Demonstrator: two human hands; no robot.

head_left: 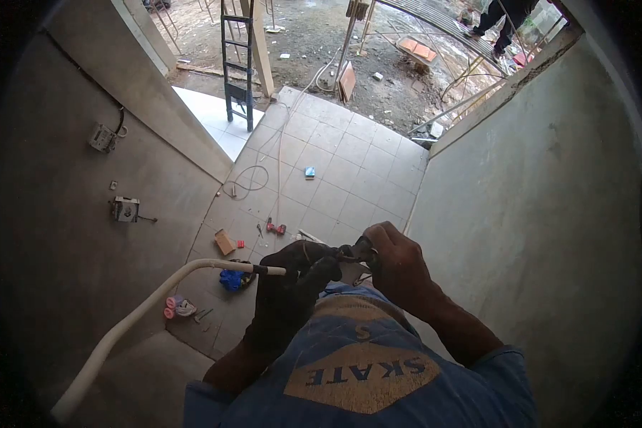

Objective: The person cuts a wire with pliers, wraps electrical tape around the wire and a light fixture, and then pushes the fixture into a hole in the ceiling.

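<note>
My left hand point(289, 282), in a dark glove, is closed round the end of a cream-coloured flexible conduit point(150, 303) in front of my chest. The conduit curves up from the lower left and has a black band near its end. A thin wire shows at the gloved fingers. My right hand point(399, 260) is bare, its fingers pinched together close to the left fingertips. Something dark and small lies between the two hands; I cannot make out what it is. A thin loop hangs just below the right fingers.
On the tiled floor point(328, 146) lie a red drill point(275, 227), a cardboard box point(224, 242), a blue bag point(232, 278) and a small blue box point(309, 172). Electrical boxes point(126, 209) are on the left wall. A black ladder point(238, 64) stands ahead; a person point(503, 21) is on scaffolding outside.
</note>
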